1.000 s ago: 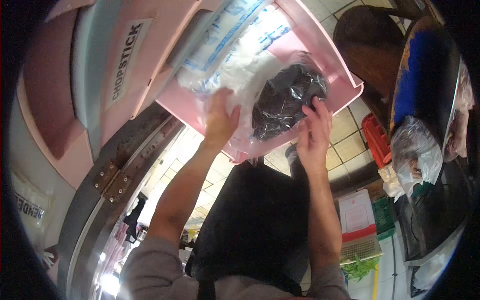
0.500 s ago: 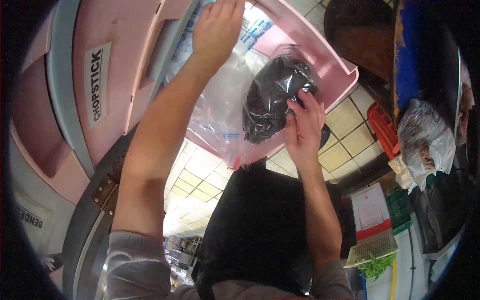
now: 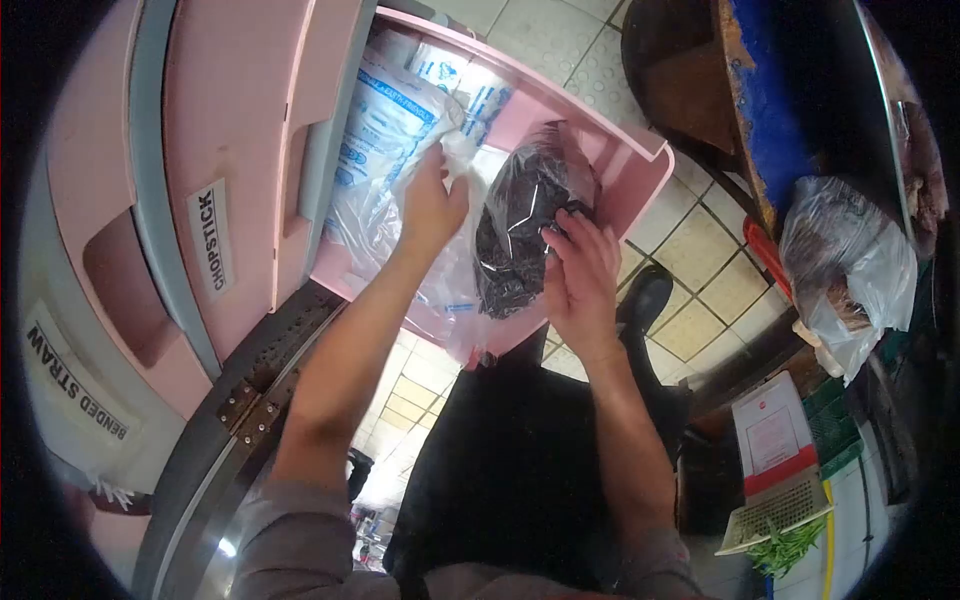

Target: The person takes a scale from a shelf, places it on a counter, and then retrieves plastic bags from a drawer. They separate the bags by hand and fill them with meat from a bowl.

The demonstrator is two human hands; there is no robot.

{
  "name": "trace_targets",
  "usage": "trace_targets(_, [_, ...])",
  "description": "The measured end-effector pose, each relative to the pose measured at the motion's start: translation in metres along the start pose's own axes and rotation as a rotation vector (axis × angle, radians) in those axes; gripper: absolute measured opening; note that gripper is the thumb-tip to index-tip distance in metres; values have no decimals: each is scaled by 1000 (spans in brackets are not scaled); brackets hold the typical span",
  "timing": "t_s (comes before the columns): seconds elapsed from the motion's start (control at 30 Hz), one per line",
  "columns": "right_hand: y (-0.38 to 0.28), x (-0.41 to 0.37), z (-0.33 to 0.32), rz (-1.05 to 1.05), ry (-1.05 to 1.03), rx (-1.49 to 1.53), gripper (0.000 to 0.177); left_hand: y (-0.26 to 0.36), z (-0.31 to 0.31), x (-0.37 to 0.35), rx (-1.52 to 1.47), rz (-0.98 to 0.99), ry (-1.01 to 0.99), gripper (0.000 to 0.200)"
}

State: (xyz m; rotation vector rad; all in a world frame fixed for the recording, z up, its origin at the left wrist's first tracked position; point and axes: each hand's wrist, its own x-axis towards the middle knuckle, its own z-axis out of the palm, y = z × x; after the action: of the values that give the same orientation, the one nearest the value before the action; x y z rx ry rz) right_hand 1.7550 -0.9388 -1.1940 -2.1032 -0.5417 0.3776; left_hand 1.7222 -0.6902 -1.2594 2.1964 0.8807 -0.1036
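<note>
A pulled-out pink drawer [image 3: 640, 180] holds plastic packs. My left hand [image 3: 435, 208] is over the clear plastic bags [image 3: 375, 222], its thumb and forefinger apart at the edge of the plastic. Behind it lies a white pack with blue print [image 3: 385, 125]. On the right side of the drawer is a clear plastic bag of black items [image 3: 522, 225]; their kind cannot be made out. My right hand [image 3: 585, 280] grips the right side of this bag, fingers curled over it and thumb below.
Drawers labelled CHOPSTICK [image 3: 210, 240] and BENDED STRAW [image 3: 75, 375] stand at left. To the right are a filled translucent bag [image 3: 850, 265], a red-and-white box [image 3: 772, 430] and a basket [image 3: 775, 515] with green vegetables. A black shoe [image 3: 650, 298] is on the tiled floor.
My left hand has drawn back from the drawer's far end toward me, uncovering the blue-printed pack. My right hand stays on the bag of black items. The view has shifted.
</note>
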Motion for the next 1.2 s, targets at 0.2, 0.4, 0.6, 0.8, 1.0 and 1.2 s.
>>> trace_targets(0.2, [-2,-1,6,12,-27,-51,33,48,55,34,-928,-901,473,51])
trace_targets(0.4, [-1,2,10,-19,-21,-96,34,32,31,44,-1112,-859,124,39])
trace_targets(0.6, [1,2,15,-50,-10,-171,33,28,21,50,-1237,-872,80,31])
trace_targets(0.8, [-6,4,12,-51,-78,-193,34,110,-67,-58,-1573,-732,2,37])
trace_targets(1.0, [-35,13,23,34,-335,311,55,132,-173,-145,-1398,-600,-9,48])
trace_targets(1.2, [-74,17,12,428,-459,910,51,141,-199,-164,-1235,-477,157,45])
